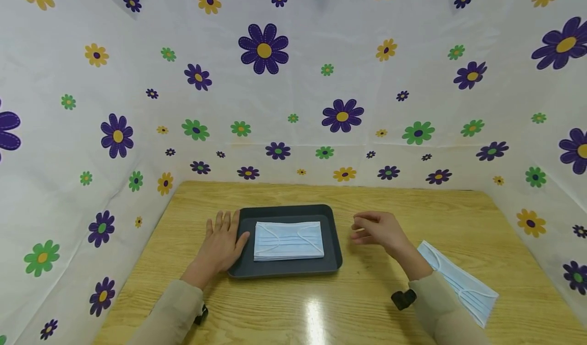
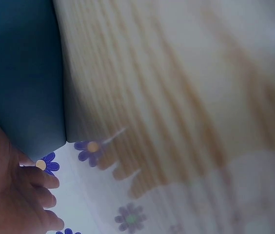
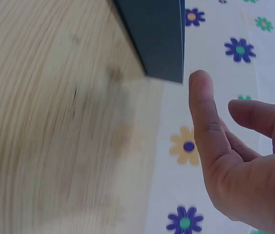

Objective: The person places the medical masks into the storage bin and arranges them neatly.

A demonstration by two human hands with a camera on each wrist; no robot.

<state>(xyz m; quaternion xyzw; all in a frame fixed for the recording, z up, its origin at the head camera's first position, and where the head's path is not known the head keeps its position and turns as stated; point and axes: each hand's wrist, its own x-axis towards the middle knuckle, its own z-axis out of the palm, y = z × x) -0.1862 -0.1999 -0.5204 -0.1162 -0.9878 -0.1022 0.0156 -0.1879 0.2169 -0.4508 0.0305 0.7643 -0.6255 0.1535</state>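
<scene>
A stack of pale blue face masks (image 1: 289, 241) with white ear loops lies flat in a dark grey tray (image 1: 286, 269). My left hand (image 1: 221, 245) touches the tray's left rim, fingers fairly straight and pointing away from me, thumb over the edge. To the right of the tray, my right hand (image 1: 379, 231) hovers over the table, holding nothing, with its fingers bent and a gap between thumb and forefinger. Beside the right forearm, another face mask (image 1: 451, 273) lies slantwise on the wood, partly covered by that sleeve. The right wrist view shows the tray's side (image 3: 159, 44) just beyond the fingertips.
A light wooden table (image 1: 412, 202) bears everything. White cloth walls (image 1: 302, 90) printed with flowers enclose its back, left and right sides. A small black device (image 1: 403, 299) is strapped at the right wrist.
</scene>
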